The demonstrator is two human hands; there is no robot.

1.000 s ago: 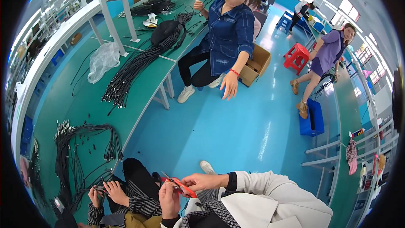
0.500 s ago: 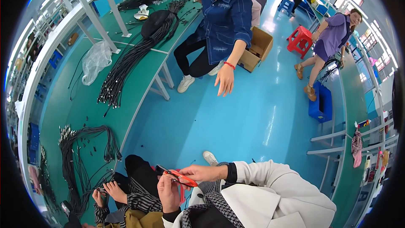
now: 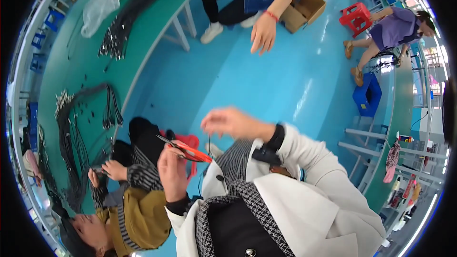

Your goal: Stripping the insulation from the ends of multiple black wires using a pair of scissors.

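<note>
My left hand (image 3: 172,171) is closed around red-handled scissors (image 3: 190,151), whose dark pointed end sticks out to the upper left. To the right and farther out, my right hand (image 3: 233,122) is raised in front of my lap, apart from the scissors. Motion blurs its fingers, so their grip is unclear. A thin dark strand (image 3: 209,145) shows just below its fingertips; whether the hand holds it cannot be made out.
On the green table (image 3: 95,74) to the left lie bundled black cables (image 3: 69,128). A seated person (image 3: 135,204) works beside me. Ahead, another person's hand (image 3: 263,33) hangs over the blue floor. A red stool (image 3: 356,18) and blue bin (image 3: 367,96) stand right.
My right hand has let go of the scissors and moved away, up in the picture. My left hand now holds them alone. The view has tilted down toward my body.
</note>
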